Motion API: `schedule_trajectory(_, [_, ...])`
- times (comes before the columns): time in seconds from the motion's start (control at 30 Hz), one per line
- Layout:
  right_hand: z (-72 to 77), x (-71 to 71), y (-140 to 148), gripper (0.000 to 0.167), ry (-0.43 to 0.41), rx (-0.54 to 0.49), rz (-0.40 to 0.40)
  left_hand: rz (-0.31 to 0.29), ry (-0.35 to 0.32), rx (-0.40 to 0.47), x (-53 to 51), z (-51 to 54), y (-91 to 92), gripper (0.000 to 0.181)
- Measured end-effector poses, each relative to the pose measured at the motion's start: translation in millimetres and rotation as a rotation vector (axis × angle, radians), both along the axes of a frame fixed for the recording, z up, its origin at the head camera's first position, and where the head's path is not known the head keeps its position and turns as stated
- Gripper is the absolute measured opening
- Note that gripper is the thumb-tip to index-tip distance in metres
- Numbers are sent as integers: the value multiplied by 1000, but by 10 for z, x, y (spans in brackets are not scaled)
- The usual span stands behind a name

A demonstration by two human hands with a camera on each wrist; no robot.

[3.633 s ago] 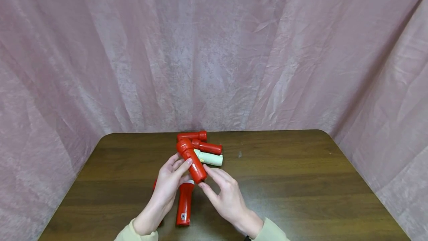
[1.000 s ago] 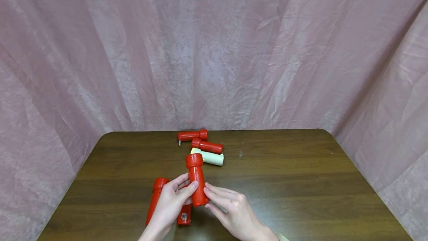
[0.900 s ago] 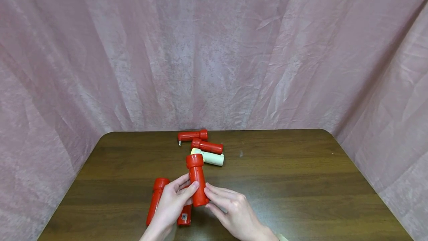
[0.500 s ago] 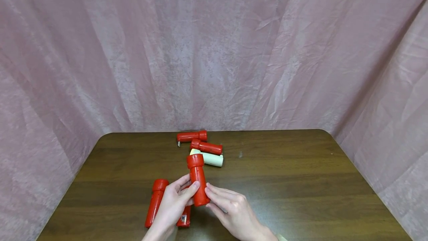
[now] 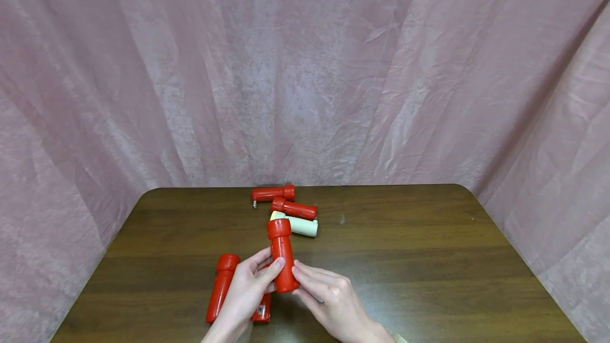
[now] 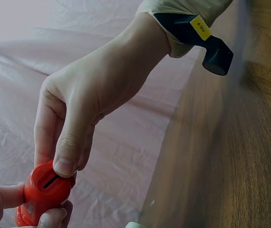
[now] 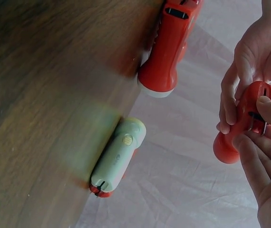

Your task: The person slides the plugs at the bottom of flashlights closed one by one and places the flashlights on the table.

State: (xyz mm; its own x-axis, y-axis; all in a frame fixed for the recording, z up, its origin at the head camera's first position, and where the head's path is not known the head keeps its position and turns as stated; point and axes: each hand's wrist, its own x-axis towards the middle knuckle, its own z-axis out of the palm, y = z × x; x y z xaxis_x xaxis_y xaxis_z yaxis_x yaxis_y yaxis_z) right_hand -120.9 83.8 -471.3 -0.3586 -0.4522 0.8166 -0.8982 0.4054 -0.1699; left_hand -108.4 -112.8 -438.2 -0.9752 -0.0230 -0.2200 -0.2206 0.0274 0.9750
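My left hand [image 5: 248,282] grips a red flashlight [image 5: 281,250] by its body, thumb on top, held over the table with its wide head pointing away from me. At its tail end my right hand [image 5: 333,298] pinches with thumb and fingers. In the right wrist view, a thin metal prong [image 7: 264,128] sticks out of the tail between the right fingertips. The left wrist view shows a dark slot [image 6: 52,181] in the red tail, beside the left thumb. Beneath the left hand lies another red flashlight [image 5: 261,308], partly hidden; a further red flashlight [image 5: 221,290] lies to its left.
Farther back on the wooden table [image 5: 405,258] lie a pale green flashlight [image 5: 302,226], a red flashlight [image 5: 297,210], and another red flashlight [image 5: 269,193] with a metal prong out, close together near the back edge. A pink curtain [image 5: 305,78] hangs behind.
Since the oldest frame, both hands have drawn the flashlight nearer and rolled it, so its button no longer faces up. Over the last second, hands and flashlight have barely moved.
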Motion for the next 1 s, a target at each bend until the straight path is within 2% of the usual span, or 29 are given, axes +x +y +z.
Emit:
schedule_trajectory(0.13, [2,-4,1,34,-5,-2,4,-10,1,12,0,-12,-3,60])
schedule_trajectory(0.37, [-11,3,34,37,-22,-32,3,-68,17,52,10,-26,20,63])
schedule_trajectory(0.57, [-24,5,16,41,-41,-37,8,-67,21,59,16,-28,11,62])
schedule_trajectory(1.0, [-23,-5,5,34,-31,-78,16,-63,13,61,22,-25,17,64])
